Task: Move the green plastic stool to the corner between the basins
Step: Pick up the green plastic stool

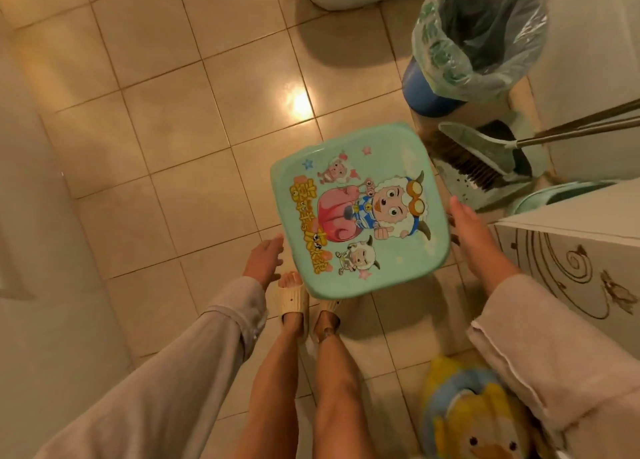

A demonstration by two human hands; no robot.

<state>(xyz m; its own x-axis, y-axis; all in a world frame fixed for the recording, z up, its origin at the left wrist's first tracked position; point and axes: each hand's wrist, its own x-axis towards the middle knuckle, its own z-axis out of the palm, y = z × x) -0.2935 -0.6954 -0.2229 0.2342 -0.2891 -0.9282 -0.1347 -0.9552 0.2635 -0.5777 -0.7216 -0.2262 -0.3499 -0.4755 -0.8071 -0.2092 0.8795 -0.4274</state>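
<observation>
A green plastic stool (360, 213) with a cartoon sheep print on its seat stands on the tiled floor just ahead of my feet. My left hand (265, 259) hovers by the seat's near-left edge with fingers apart, a small gap between them. My right hand (471, 233) is beside the seat's right edge, fingers stretched out, close to it; whether it touches the rim is unclear. Neither hand grips the stool. A green basin (561, 195) peeks out at the right, partly hidden by a cabinet.
A blue bin (464, 43) with a plastic liner stands at the back right. A broom and dustpan (485, 157) lean right of the stool. A white patterned cabinet (571, 251) is at the right, a white wall at the left (41, 216).
</observation>
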